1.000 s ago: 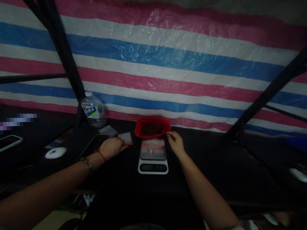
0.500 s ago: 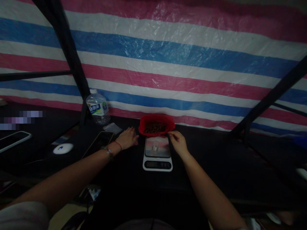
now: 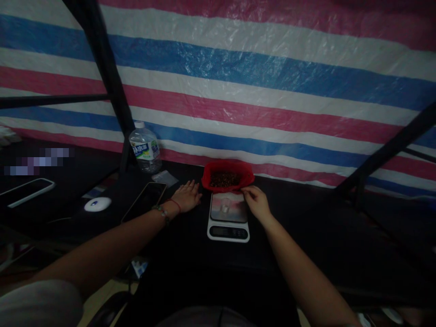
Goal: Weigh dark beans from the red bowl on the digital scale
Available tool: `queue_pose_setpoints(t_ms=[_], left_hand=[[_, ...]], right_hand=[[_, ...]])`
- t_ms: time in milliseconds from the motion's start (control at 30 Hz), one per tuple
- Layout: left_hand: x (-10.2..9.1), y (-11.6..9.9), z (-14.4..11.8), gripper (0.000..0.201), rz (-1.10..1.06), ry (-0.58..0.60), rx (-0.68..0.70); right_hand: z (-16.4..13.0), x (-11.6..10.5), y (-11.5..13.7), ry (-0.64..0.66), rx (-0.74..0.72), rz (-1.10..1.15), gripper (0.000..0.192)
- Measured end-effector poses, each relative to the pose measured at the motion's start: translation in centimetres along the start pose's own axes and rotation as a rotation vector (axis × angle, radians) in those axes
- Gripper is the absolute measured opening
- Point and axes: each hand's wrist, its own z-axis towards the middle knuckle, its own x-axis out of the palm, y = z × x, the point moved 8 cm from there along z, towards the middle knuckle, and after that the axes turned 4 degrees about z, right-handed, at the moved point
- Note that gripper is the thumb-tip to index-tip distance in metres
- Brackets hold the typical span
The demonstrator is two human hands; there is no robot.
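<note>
My left hand lies flat on the black table, palm down with fingers stretched out, left of a white kitchen scale. My right hand is closed in a pinch at the scale's far right corner, against the near edge of a red container. What those fingertips hold, if anything, is too small to make out. Small dark brown pieces lie inside the red container, directly behind the scale. On the scale's shiny plate stands a small clear cup.
Left of my left hand are a dark phone, a clear plastic packet and a large clear bottle. Farther left lie a white mouse and another phone. Black frame bars and a striped sheet stand behind.
The whole view has shifted a little, so things appear farther right. My left hand's fingers look flatter and more spread. The right hand keeps its pinch at the same corner.
</note>
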Motion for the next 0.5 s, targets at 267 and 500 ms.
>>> queue_pose_setpoints(t_ms=[267,500], left_hand=[[0.4,0.3,0.1,0.068,-0.089,-0.007,-0.015],[-5.9,1.3,-2.6,0.061,-0.334,-0.479,0.026]], right_hand=[[0.1,-1.5,-1.0,-0.081,0.045,-0.014,0.023],[-0.3,0.2,-0.5,-0.004,-0.057,-0.046,0.022]])
